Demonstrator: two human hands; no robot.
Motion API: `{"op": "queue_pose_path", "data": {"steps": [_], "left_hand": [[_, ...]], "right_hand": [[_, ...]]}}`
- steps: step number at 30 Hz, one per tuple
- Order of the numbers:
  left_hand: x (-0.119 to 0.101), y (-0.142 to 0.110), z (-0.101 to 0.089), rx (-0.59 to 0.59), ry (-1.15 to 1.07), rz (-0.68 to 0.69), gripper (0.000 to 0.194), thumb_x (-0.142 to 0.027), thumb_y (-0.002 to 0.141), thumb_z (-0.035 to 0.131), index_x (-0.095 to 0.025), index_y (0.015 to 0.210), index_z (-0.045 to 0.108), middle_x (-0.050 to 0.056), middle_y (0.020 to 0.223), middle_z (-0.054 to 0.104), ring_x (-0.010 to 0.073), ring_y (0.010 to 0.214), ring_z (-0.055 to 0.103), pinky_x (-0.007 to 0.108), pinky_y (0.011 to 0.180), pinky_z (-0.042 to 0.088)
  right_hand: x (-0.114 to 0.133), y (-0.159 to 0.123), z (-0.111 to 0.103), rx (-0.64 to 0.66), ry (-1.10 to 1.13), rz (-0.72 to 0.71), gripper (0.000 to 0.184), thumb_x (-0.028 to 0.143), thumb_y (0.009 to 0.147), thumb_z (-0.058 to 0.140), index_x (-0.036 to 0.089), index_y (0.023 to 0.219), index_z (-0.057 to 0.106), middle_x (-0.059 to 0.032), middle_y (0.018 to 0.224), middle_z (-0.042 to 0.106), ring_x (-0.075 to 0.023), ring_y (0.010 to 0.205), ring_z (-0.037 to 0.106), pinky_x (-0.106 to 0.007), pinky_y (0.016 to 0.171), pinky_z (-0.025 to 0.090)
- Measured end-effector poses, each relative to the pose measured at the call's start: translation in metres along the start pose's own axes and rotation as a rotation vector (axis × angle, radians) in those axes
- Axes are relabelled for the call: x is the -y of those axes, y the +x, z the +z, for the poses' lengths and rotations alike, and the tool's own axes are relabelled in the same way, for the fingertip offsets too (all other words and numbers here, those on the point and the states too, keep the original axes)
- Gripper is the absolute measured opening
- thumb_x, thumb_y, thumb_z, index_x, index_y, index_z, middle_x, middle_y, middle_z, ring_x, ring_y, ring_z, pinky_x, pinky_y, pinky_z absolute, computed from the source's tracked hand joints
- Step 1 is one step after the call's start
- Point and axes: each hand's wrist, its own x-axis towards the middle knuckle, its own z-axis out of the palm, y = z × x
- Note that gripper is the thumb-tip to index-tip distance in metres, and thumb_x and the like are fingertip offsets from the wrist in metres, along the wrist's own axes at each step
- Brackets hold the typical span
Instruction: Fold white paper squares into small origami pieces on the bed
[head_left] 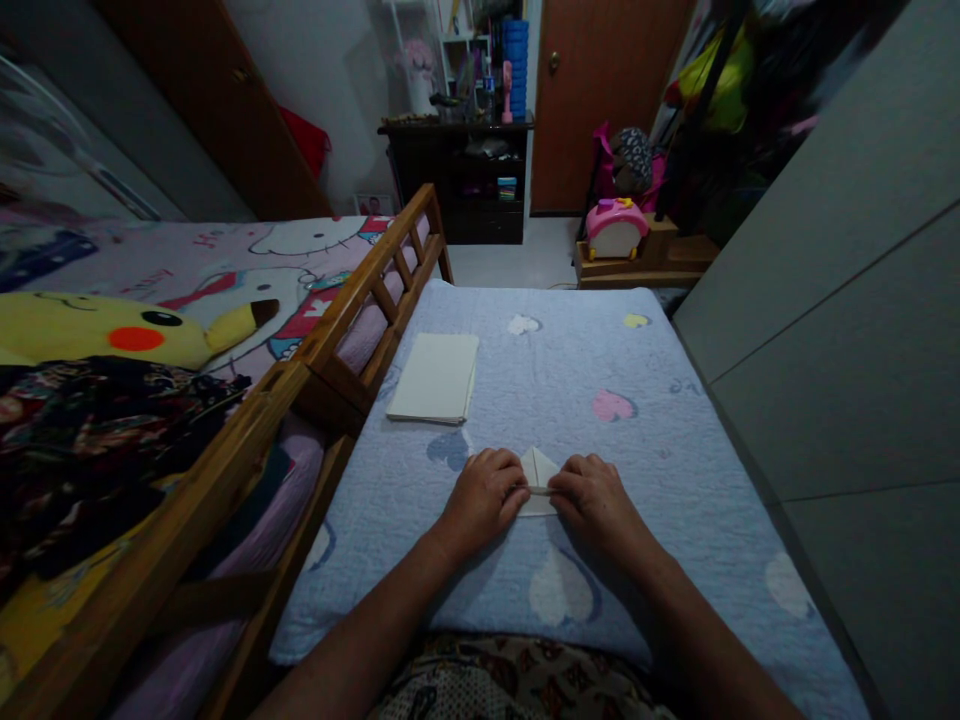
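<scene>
Between my two hands is a folded sheet of white paper [538, 468], its top shaped to a point with a crease down the middle. A raised flap runs across its lower part. My left hand [491, 490] pinches the left end of that flap between thumb and fingers. At the right end, my right hand [592, 492] grips the same flap, its fingers curled over. The paper's side edges are hidden under my fingers. A stack of white paper [435, 378] lies on the blue heart-patterned cover [540, 380], ahead and to the left of my left hand.
A wooden bed rail [360, 310] borders the left side, with a yellow plush toy [150, 335] on the bed beyond. Pale cabinet panels [847, 330] stand close on the right. Past the far edge are a dark cabinet [457, 180] and a pink toy [616, 228].
</scene>
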Motion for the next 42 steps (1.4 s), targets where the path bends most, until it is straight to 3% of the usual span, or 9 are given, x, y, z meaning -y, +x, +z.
{"op": "queue_pose_path", "data": {"steps": [5, 14, 25, 33, 42], "left_hand": [[0.000, -0.001, 0.003, -0.019, 0.037, -0.044, 0.010, -0.023, 0.090, 0.060, -0.019, 0.084, 0.067, 0.005, 0.093, 0.063, 0.0221, 0.093, 0.055, 0.037, 0.084, 0.042], [0.001, -0.004, 0.005, -0.066, 0.179, -0.165, 0.020, -0.032, 0.093, 0.057, -0.020, 0.079, 0.064, 0.005, 0.086, 0.064, 0.0234, 0.087, 0.055, 0.038, 0.080, 0.038], [-0.008, -0.007, 0.002, -0.063, 0.278, -0.272, 0.022, -0.035, 0.093, 0.058, -0.019, 0.079, 0.062, 0.007, 0.087, 0.064, 0.0276, 0.089, 0.056, 0.042, 0.081, 0.037], [-0.007, -0.008, 0.006, -0.114, 0.347, -0.314, 0.023, -0.038, 0.093, 0.059, -0.019, 0.080, 0.062, 0.007, 0.086, 0.063, 0.0277, 0.090, 0.055, 0.041, 0.082, 0.036], [-0.008, -0.013, 0.005, -0.143, 0.373, -0.343, 0.014, -0.030, 0.094, 0.057, -0.020, 0.085, 0.062, 0.004, 0.088, 0.064, 0.0249, 0.090, 0.054, 0.039, 0.083, 0.034]], "right_hand": [[-0.002, 0.002, 0.006, 0.026, 0.070, 0.000, 0.016, 0.016, 0.086, 0.063, 0.025, 0.090, 0.075, -0.0039, 0.089, 0.065, -0.0204, 0.088, 0.054, -0.035, 0.078, 0.036], [-0.019, 0.013, 0.000, 0.044, 0.073, 0.084, 0.016, 0.018, 0.087, 0.059, 0.021, 0.078, 0.073, -0.0060, 0.080, 0.066, -0.0197, 0.078, 0.057, -0.034, 0.074, 0.040], [-0.017, 0.014, 0.004, -0.005, -0.071, 0.171, 0.019, 0.027, 0.088, 0.057, 0.021, 0.075, 0.070, -0.0073, 0.077, 0.065, -0.0229, 0.077, 0.057, -0.034, 0.069, 0.036], [-0.015, 0.014, 0.005, -0.035, -0.106, 0.198, 0.018, 0.028, 0.088, 0.059, 0.020, 0.075, 0.068, -0.0074, 0.079, 0.067, -0.0223, 0.077, 0.056, -0.033, 0.068, 0.033], [-0.006, 0.008, 0.006, -0.060, -0.169, 0.259, 0.016, 0.030, 0.091, 0.057, 0.019, 0.082, 0.066, -0.0056, 0.085, 0.066, -0.0231, 0.083, 0.055, -0.033, 0.072, 0.030]]}}
